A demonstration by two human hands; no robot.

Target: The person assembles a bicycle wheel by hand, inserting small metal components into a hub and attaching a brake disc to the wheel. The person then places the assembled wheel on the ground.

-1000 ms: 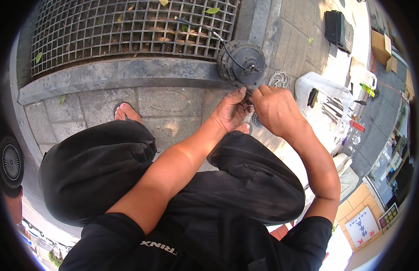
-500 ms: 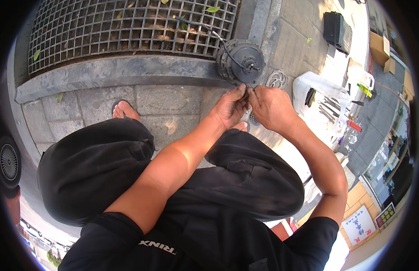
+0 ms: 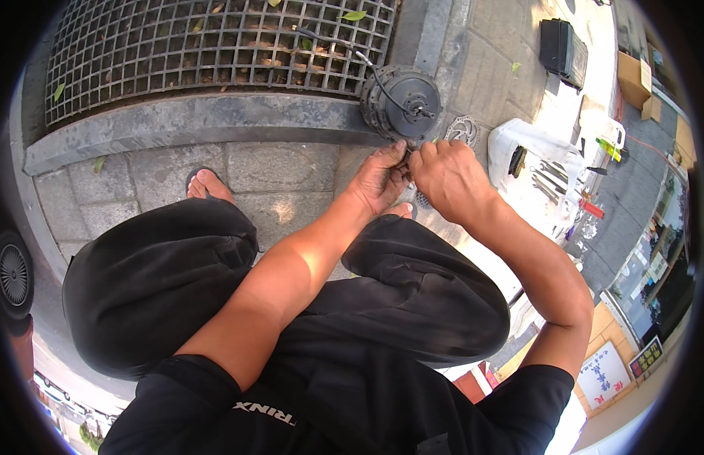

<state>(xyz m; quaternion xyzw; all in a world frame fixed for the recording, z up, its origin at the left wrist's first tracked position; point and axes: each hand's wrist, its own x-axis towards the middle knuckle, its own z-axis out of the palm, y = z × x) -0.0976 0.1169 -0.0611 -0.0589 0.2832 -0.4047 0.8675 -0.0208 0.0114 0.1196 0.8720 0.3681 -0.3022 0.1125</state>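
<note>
My left hand (image 3: 381, 180) and my right hand (image 3: 450, 178) meet fingertip to fingertip just on the near side of a dark round hub motor (image 3: 403, 117). Both are closed in a pinch around something small and dark, too hidden by the fingers to name. Dark smudges mark the left fingers. The hub motor sits at the corner of a stone kerb, its axle end showing and a black cable (image 3: 378, 74) curving from it over the metal grating. A perforated brake disc (image 3: 463, 130) lies on the paving beside the motor, right of my fingers.
A white plastic container (image 3: 506, 135) with several wrenches (image 3: 550, 178) stands at the right. Beyond it are a red-handled tool (image 3: 592, 208), a black case (image 3: 562, 51) and a cardboard box (image 3: 634, 78). The grating (image 3: 215, 53) and kerb (image 3: 200, 117) bound the far left side.
My right hand has turned slightly at the wrist, its elbow shifting outward to the right. The fingertips stay together near the motor, and the view has shifted a little.
</note>
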